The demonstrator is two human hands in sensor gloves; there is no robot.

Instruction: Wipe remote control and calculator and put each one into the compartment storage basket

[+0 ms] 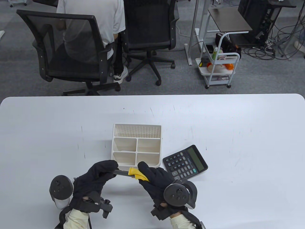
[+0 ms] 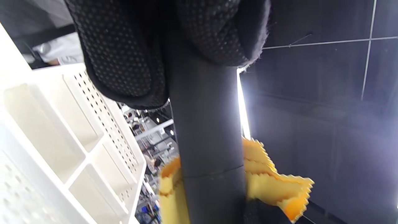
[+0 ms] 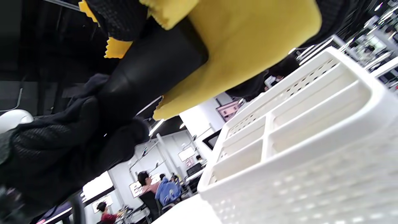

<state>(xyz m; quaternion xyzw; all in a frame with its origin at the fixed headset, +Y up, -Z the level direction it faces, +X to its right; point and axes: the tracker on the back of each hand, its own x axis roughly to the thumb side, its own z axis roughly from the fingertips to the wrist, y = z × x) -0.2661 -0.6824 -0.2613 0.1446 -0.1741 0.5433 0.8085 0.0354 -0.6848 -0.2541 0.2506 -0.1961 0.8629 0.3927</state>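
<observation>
Yellow cloth (image 1: 138, 174) wrapped round one end of remote control (image 1: 122, 172), pinched there by right hand (image 1: 156, 180). Left hand (image 1: 95, 175) curled round the other end, holding remote control off the bench (image 1: 238, 143), just short of the compartment storage basket (image 1: 136, 145), which sits directly beyond both hands. Calculator (image 1: 185, 163) flat on bench just past the right hand, beside basket's right wall, untouched. All basket compartments look vacant.

Step in hand, judged: wiping the remote, first of two items. Cannot tell how much of its surface is done; button face hidden in all views.

Next, probably: slide cloth along the body toward left hand, regrip to reach the covered end, then drop remote upright into a compartment. Long rear perforated slot looks the better fit. Calculator after that.
</observation>
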